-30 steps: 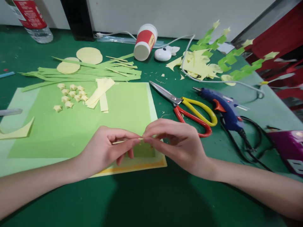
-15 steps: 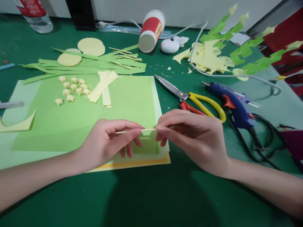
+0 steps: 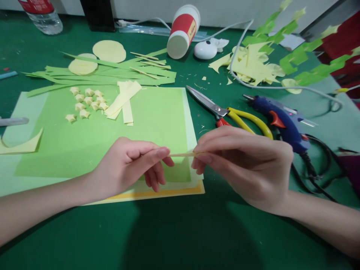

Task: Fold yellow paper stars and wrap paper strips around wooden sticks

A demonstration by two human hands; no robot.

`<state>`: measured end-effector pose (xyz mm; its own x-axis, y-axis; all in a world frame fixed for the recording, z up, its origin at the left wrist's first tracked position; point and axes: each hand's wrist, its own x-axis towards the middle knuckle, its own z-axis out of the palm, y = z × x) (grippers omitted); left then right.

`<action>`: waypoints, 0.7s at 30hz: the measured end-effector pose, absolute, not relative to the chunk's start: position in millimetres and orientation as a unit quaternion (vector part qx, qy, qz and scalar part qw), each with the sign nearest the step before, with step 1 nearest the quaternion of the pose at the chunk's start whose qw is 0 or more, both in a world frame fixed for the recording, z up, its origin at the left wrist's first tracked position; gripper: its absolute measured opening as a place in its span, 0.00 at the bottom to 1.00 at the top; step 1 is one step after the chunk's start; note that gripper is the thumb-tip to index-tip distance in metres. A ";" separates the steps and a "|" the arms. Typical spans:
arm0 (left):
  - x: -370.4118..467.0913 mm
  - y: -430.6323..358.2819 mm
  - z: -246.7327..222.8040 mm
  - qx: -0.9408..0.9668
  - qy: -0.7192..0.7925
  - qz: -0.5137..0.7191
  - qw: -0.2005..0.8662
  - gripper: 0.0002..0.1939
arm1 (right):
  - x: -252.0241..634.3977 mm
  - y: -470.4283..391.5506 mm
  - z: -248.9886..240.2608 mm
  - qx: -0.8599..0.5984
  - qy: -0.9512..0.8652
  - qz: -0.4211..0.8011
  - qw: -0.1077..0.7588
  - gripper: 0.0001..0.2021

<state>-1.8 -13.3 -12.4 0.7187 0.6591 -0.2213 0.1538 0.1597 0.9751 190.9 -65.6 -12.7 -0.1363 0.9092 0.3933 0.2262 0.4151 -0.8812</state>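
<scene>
A thin pale-yellow stick (image 3: 182,154) spans the gap between my two hands, roughly level above the green paper. My left hand (image 3: 137,161) pinches its left end between thumb and forefinger, with the other fingers loosely curled below. At the other end, the thumb and forefinger of my right hand (image 3: 242,165) are closed on it. Under my left hand lie stacked sheets of green paper (image 3: 90,142). Small folded paper stars (image 3: 88,100) and crossed pale-yellow paper strips (image 3: 126,101) rest on the sheets.
Scissors (image 3: 208,101) lie beyond my right hand, beside a blue glue gun (image 3: 284,118) with a black cord. Farther back are green paper strips (image 3: 112,77), similar thin sticks (image 3: 146,63), a tipped paper cup (image 3: 182,32), paper scraps (image 3: 250,65) and a water bottle (image 3: 43,17).
My right hand has moved rightward, away from my left, and more of the stick shows between them. The whole view has shifted slightly.
</scene>
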 end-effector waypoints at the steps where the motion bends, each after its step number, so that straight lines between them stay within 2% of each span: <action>1: -1.5 -13.0 -12.8 0.626 0.326 0.183 0.684 0.13 | 190.8 -65.4 -12.0 -0.423 -0.677 0.333 0.502 0.09; 14: 2.0 -12.2 -8.3 0.599 0.367 0.153 0.695 0.15 | 190.4 -70.4 -8.2 -0.460 -0.631 0.389 0.488 0.11; 16: 1.8 -11.5 -8.7 0.594 0.371 0.148 0.698 0.18 | 190.8 -69.9 -8.0 -0.462 -0.622 0.400 0.489 0.11; 19: 1.6 -8.9 -9.8 0.587 0.372 0.152 0.703 0.27 | 193.0 -68.8 -9.8 -0.452 -0.598 0.443 0.492 0.10; 21: 1.8 -7.1 -10.6 0.570 0.367 0.170 0.715 0.28 | 194.3 -68.0 -12.4 -0.445 -0.574 0.487 0.484 0.09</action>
